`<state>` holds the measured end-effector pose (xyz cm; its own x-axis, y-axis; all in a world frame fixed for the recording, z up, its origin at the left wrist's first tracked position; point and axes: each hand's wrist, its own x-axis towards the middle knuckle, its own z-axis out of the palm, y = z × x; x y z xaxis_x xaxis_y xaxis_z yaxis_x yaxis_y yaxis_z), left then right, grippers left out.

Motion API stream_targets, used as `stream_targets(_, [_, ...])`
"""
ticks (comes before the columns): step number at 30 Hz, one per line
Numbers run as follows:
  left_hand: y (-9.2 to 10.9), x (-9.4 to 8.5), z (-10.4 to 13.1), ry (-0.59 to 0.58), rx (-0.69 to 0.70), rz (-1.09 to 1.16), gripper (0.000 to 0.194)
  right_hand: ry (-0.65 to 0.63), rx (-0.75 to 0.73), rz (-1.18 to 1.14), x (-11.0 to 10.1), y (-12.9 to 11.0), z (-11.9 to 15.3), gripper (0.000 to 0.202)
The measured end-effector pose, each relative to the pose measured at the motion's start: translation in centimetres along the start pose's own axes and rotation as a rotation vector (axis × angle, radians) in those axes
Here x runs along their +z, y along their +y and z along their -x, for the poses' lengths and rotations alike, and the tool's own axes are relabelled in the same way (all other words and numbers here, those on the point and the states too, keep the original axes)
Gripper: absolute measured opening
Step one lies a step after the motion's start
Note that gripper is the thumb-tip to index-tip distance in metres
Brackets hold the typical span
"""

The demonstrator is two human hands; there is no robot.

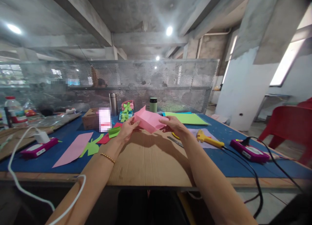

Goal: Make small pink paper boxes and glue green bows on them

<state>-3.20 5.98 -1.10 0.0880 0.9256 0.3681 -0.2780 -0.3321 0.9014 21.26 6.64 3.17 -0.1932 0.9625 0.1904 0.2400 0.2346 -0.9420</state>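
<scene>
A folded sheet of pink paper point(151, 120) is held up between my two hands over a brown cardboard sheet point(146, 163). My left hand point(129, 129) pinches its left edge, thumb on top. On the opposite side my right hand point(173, 126) grips the paper's right edge. Creases run across the pink paper, and one corner points upward. Below my right hand lies a pair of scissors point(175, 141), partly hidden by my wrist. Green paper cutouts point(92, 148) and a flat pink paper piece point(74, 148) lie to the left.
A yellow glue gun point(209, 140) rests on lilac paper at right, its cord trailing past a purple power strip point(250, 151). Another purple power strip point(39, 148) sits at left. Behind stand a steel flask point(113, 104), a green tumbler point(153, 105) and a cardboard box point(90, 119).
</scene>
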Motion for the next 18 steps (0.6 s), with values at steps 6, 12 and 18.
stream_targets(6, [-0.3,0.1,0.4,-0.094,-0.076,-0.047,0.068,0.153,0.000,0.102,1.2,0.8,-0.9,0.030])
stream_targets(12, [0.0,-0.2,0.7,-0.166,-0.234,-0.104,0.061,0.140,0.029,0.245,0.6,1.3,-1.1,0.039])
stream_targets(18, [-0.6,-0.2,0.9,-0.234,-0.385,-0.188,0.065,0.024,0.046,0.355,0.5,1.9,-1.0,0.038])
